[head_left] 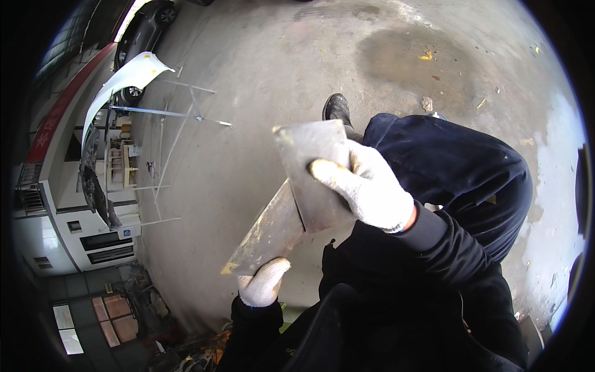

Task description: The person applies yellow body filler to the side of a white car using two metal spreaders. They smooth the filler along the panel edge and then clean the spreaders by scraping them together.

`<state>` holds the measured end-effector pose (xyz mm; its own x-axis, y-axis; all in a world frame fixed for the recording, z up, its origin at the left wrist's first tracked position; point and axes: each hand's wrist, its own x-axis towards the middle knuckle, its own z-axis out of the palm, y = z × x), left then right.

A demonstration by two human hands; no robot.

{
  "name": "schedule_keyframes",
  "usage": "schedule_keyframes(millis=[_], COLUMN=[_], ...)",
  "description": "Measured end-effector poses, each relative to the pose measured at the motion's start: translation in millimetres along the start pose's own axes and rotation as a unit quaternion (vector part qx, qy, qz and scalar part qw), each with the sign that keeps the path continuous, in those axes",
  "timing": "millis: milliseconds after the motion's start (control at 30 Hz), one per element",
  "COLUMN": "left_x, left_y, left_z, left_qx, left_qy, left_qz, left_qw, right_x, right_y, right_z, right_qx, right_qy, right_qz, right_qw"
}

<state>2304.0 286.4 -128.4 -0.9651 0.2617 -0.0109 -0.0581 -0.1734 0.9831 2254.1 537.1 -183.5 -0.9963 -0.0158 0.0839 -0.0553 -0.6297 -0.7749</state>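
In front of my body I hold two flat grey metal putty scrapers, both marked with dried yellowish residue. My right hand (375,189), in a white knit glove, is closed on the upper putty scraper (310,149), its thumb lying across the face. My left hand (264,283), also gloved, grips the lower putty scraper (265,234) at its near edge, with the fingers mostly hidden beneath. The two blades meet at an angle, the upper one overlapping the end of the lower one.
At the left, a white curved car body panel (121,84) rests on a metal stand (167,115), with a dark car (139,37) behind it. A damp patch (415,59) and debris mark the concrete floor. My bent leg (446,167) is at the right.
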Motion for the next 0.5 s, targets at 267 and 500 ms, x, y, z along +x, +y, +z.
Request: schedule_keyframes(millis=[267, 500], left_x=[2.6, -0.3], left_y=[7.6, -1.0], left_z=[11.4, -11.4], left_qx=[0.038, 0.094], left_qy=[0.022, -0.082], left_qz=[-0.024, -0.031], left_qw=[0.999, 0.992], right_x=[-5.5, -0.6], right_y=[5.7, 9.3], right_z=[5.4, -2.0], right_qx=[-0.149, -0.139], right_qy=[0.0, 0.02], right_qz=[-0.071, -0.058], right_qw=[0.986, 0.988])
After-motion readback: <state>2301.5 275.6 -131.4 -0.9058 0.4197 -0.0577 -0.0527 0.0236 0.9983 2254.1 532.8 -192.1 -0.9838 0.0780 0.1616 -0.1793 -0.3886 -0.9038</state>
